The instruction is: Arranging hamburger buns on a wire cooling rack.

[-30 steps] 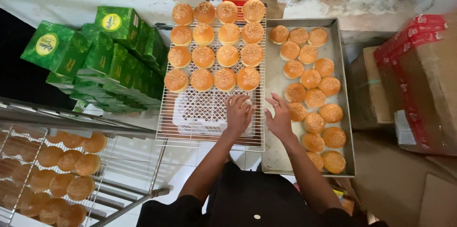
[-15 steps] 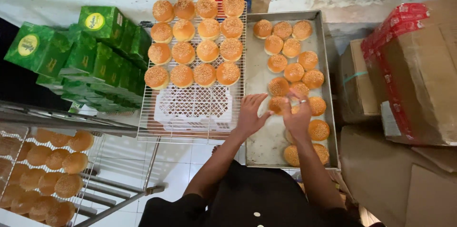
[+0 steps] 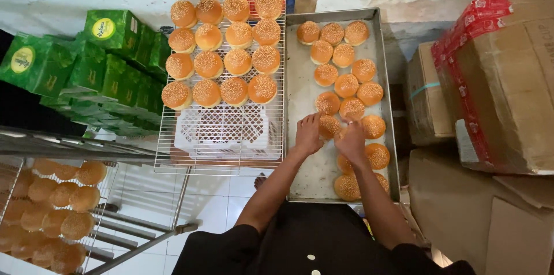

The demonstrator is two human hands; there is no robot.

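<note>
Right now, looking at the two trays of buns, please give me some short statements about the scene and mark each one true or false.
1. Both hands, left hand and right hand, are over the metal tray. True.
2. The wire rack is completely filled with buns. False: its near part is bare, and only the far part holds rows of buns.
3. Green boxes are stacked to the left of the wire rack. True.
4. The buns on the metal tray lie in neat straight rows. False: those buns lie loosely and irregularly.
5. Cardboard boxes stand to the right of the metal tray. True.
</note>
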